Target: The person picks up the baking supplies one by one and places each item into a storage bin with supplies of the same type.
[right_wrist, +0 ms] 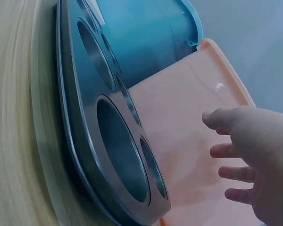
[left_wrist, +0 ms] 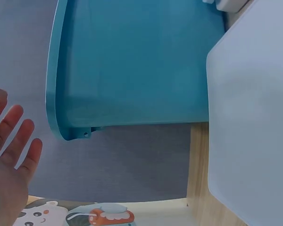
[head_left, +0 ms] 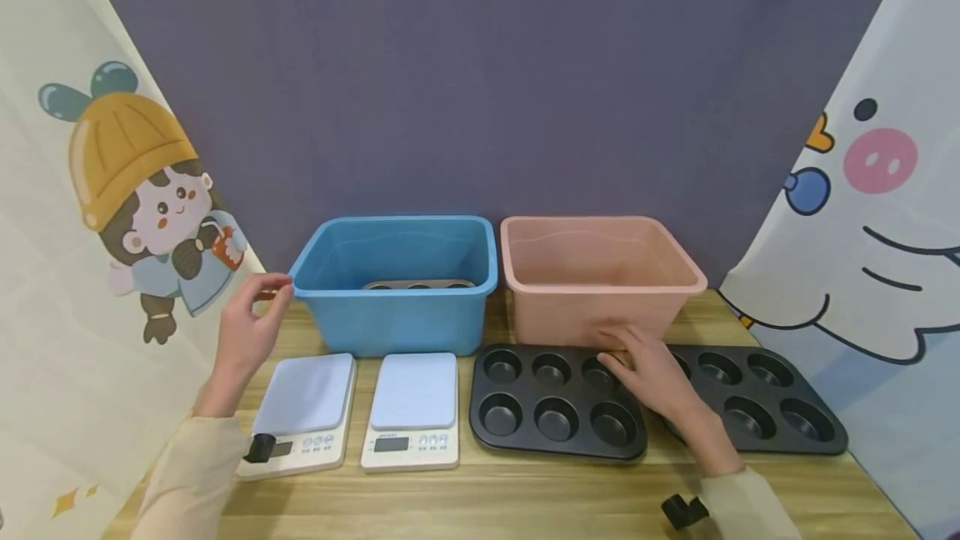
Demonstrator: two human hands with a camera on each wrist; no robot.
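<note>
My left hand (head_left: 251,327) is raised at the left rim corner of the blue bin (head_left: 397,327), thumb and fingers apart; the left wrist view shows its fingers (left_wrist: 23,136) spread beside the bin, holding nothing. My right hand (head_left: 652,373) hovers around the back right corner of a black muffin tin (head_left: 528,419), in front of the pink bin (head_left: 555,319). Its fingers (right_wrist: 238,174) reach out with nothing between them in the right wrist view. The rim of another muffin tin (head_left: 397,284) shows inside the blue bin.
Two white kitchen scales, a left one (head_left: 307,394) and a right one (head_left: 415,394), lie before the blue bin. A second black muffin tin (head_left: 777,422) lies at the right on the wooden table (head_left: 450,511). A dark cloth backdrop (head_left: 480,90) hangs behind the bins.
</note>
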